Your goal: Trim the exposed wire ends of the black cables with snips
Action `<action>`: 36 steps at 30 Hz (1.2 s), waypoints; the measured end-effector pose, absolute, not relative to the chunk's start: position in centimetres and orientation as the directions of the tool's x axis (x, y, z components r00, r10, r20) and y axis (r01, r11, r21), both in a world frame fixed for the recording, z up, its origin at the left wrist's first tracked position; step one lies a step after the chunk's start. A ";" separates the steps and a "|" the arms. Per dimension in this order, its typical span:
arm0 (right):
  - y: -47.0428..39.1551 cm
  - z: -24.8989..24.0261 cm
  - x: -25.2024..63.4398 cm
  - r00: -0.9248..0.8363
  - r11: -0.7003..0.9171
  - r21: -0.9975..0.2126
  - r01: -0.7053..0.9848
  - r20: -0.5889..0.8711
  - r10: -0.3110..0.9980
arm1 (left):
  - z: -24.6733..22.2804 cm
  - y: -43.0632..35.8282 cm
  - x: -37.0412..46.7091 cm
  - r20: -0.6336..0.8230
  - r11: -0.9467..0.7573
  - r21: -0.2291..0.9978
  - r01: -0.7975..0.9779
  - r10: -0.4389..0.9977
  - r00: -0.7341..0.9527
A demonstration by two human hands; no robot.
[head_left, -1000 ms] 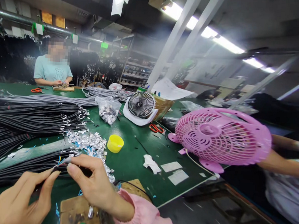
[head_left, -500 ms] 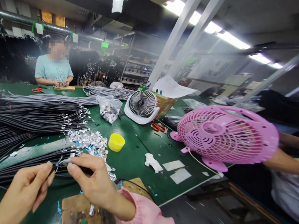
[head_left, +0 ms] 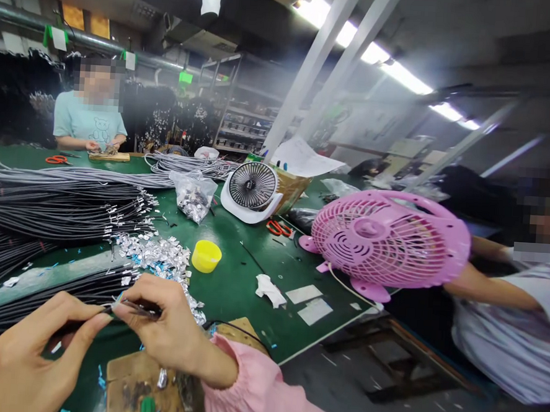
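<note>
1. The left hand [head_left: 37,353] pinches, thumb against forefinger, a thin black cable with fine wire strands at its end [head_left: 109,306].
2. The right hand [head_left: 168,324], below a gathered pale-pink fabric sleeve [head_left: 259,385], is clamped on the same strands — its fingertips nearly meet the left's, and the exact grip is partly hidden.
3. The cable end sits between both hands, above the smooth green tabletop [head_left: 232,303].
4. Clock directions from the right hand: at twelve, crumpled silver foil scraps [head_left: 160,252]; at one, a short yellow plastic ring [head_left: 207,256], and farther out a round white-framed desk fan [head_left: 252,186].
5. At two, a large pink plastic fan [head_left: 370,237]; at seven, a worn brown wooden block [head_left: 127,377].
6. At ten, long bundles of black cables [head_left: 51,214]; at eleven — across the table — a seated co-worker [head_left: 91,120] in a light-blue shirt.
</note>
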State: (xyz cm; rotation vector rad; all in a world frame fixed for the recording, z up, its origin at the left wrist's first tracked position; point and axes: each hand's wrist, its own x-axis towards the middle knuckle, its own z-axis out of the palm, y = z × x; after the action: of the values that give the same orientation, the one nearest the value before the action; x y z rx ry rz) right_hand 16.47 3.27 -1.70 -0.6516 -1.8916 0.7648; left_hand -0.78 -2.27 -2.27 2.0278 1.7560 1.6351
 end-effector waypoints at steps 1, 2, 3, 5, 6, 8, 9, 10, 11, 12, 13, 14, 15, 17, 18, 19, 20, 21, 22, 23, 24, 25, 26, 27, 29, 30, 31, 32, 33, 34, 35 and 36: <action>3.3 -1.7 16.5 -0.396 0.681 -0.722 0.121 0.594 0.700 | -2.0 -2.2 -0.7 0.690 -0.417 0.557 0.718 0.713 -0.122; 3.3 -1.8 16.5 -0.394 0.709 -0.692 0.132 0.620 0.678 | -1.7 -2.1 -0.6 0.705 -0.458 0.538 0.708 0.704 -0.081; 3.3 -2.0 16.6 -0.397 0.747 -0.649 0.145 0.653 0.644 | -1.5 -2.1 -0.5 0.715 -0.481 0.528 0.701 0.697 -0.060; 3.3 -2.4 16.7 -0.424 0.825 -0.537 0.176 0.715 0.556 | -1.4 -1.9 -0.3 0.722 -0.478 0.532 0.699 0.687 -0.080; 3.3 -2.6 16.7 -0.437 0.850 -0.490 0.191 0.733 0.521 | -1.6 -1.9 -0.2 0.722 -0.467 0.538 0.702 0.685 -0.097; 3.4 -2.8 16.8 -0.445 0.860 -0.470 0.199 0.738 0.507 | -2.3 -1.9 -0.2 0.714 -0.442 0.547 0.710 0.690 -0.120; 3.5 -2.8 16.8 -0.440 0.846 -0.500 0.187 0.727 0.527 | -2.6 -2.0 -0.2 0.708 -0.437 0.550 0.712 0.696 -0.120; 3.6 -2.7 16.7 -0.431 0.817 -0.550 0.174 0.703 0.566 | -3.0 -2.0 -0.3 0.706 -0.437 0.550 0.711 0.699 -0.116; 3.7 -2.5 16.6 -0.426 0.776 -0.611 0.158 0.667 0.612 | -3.3 -2.1 -0.3 0.705 -0.442 0.547 0.711 0.701 -0.107; 3.8 -2.3 16.6 -0.431 0.725 -0.675 0.140 0.618 0.658 | -3.5 -2.2 -0.4 0.709 -0.449 0.541 0.711 0.698 -0.099; 3.9 -2.1 16.5 -0.443 0.668 -0.735 0.113 0.565 0.696 | -3.7 -2.3 -0.4 0.716 -0.455 0.532 0.714 0.692 -0.093; 4.0 -1.9 16.4 -0.463 0.611 -0.788 0.079 0.513 0.722 | -3.8 -2.4 -0.4 0.721 -0.457 0.528 0.716 0.686 -0.094; 4.0 -1.8 16.3 -0.484 0.562 -0.826 0.042 0.475 0.735 | -3.8 -2.4 -0.4 0.723 -0.458 0.531 0.713 0.684 -0.099; 4.1 -1.7 16.4 -0.511 0.532 -0.846 -0.024 0.468 0.721 | -3.8 -2.5 -0.3 0.714 -0.456 0.558 0.693 0.689 -0.122; 4.1 -1.7 16.4 -0.504 0.553 -0.833 -0.028 0.490 0.712 | -3.6 -2.5 -0.2 0.703 -0.448 0.582 0.679 0.697 -0.142; 4.1 -1.8 16.5 -0.484 0.590 -0.807 -0.015 0.523 0.702 | -3.4 -2.4 -0.2 0.683 -0.436 0.611 0.661 0.712 -0.162; 4.1 -2.0 16.7 -0.464 0.625 -0.780 0.007 0.552 0.693 | -3.1 -2.3 -0.2 0.660 -0.425 0.642 0.638 0.730 -0.179; 4.2 -2.2 16.8 -0.454 0.644 -0.765 0.022 0.566 0.688 | -2.7 -2.1 -0.3 0.623 -0.410 0.678 0.609 0.761 -0.182; 4.3 -2.3 16.8 -0.461 0.641 -0.767 0.020 0.562 0.687 | -2.2 -1.9 -0.4 0.571 -0.390 0.718 0.576 0.804 -0.167; 4.5 -2.4 16.9 -0.492 0.619 -0.786 -0.004 0.540 0.683 | -1.7 -1.8 -0.4 0.513 -0.376 0.757 0.535 0.848 -0.130; 4.7 -2.6 16.9 -0.540 0.576 -0.816 -0.051 0.507 0.671 | -1.2 -1.6 -0.5 0.435 -0.351 0.795 0.495 0.899 -0.061; 4.8 -2.6 16.9 -0.594 0.519 -0.848 -0.106 0.473 0.651 | -0.8 -1.5 -0.6 0.380 -0.338 0.819 0.464 0.925 0.004; 5.0 -2.6 16.8 -0.637 0.459 -0.876 -0.148 0.439 0.633 | -0.6 -1.4 -0.6 0.359 -0.341 0.831 0.439 0.932 0.044; 5.0 -2.6 16.7 -0.649 0.434 -0.887 -0.158 0.424 0.631 | -0.6 -1.4 -0.7 0.370 -0.350 0.833 0.428 0.928 0.038; 4.8 -2.4 16.6 -0.586 0.482 -0.871 -0.096 0.441 0.679 | -1.1 -1.4 -0.7 0.449 -0.379 0.809 0.448 0.892 -0.055; 4.6 -2.3 16.6 -0.528 0.543 -0.839 -0.038 0.478 0.702 | -1.6 -1.4 -0.6 0.483 -0.379 0.793 0.476 0.868 -0.114; 4.4 -2.2 16.5 -0.476 0.602 -0.798 0.019 0.522 0.708 | -2.0 -1.4 -0.6 0.512 -0.377 0.776 0.506 0.844 -0.156; 4.2 -2.1 16.5 -0.437 0.640 -0.767 0.049 0.560 0.704 | -2.3 -1.4 -0.6 0.538 -0.377 0.756 0.535 0.824 -0.178; 4.0 -2.0 16.4 -0.431 0.641 -0.766 0.039 0.566 0.703 | -2.5 -1.4 -0.5 0.554 -0.379 0.738 0.557 0.812 -0.181; 3.9 -1.9 16.3 -0.450 0.592 -0.806 -0.008 0.531 0.718 | -2.5 -1.4 -0.4 0.568 -0.388 0.727 0.567 0.804 -0.178; 3.8 -1.8 16.3 -0.481 0.495 -0.866 -0.065 0.462 0.745 | -2.4 -1.4 -0.3 0.575 -0.402 0.724 0.560 0.800 -0.170; 3.8 -1.7 16.2 -0.528 0.356 -0.927 -0.119 0.363 0.768 | -2.1 -1.4 -0.3 0.578 -0.418 0.731 0.540 0.800 -0.163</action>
State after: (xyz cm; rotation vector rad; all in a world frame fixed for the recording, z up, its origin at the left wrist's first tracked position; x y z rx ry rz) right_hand 16.22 3.83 -1.69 -0.5762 -1.7575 1.2945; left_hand -0.26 -1.36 -2.07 1.8604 1.5405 1.6144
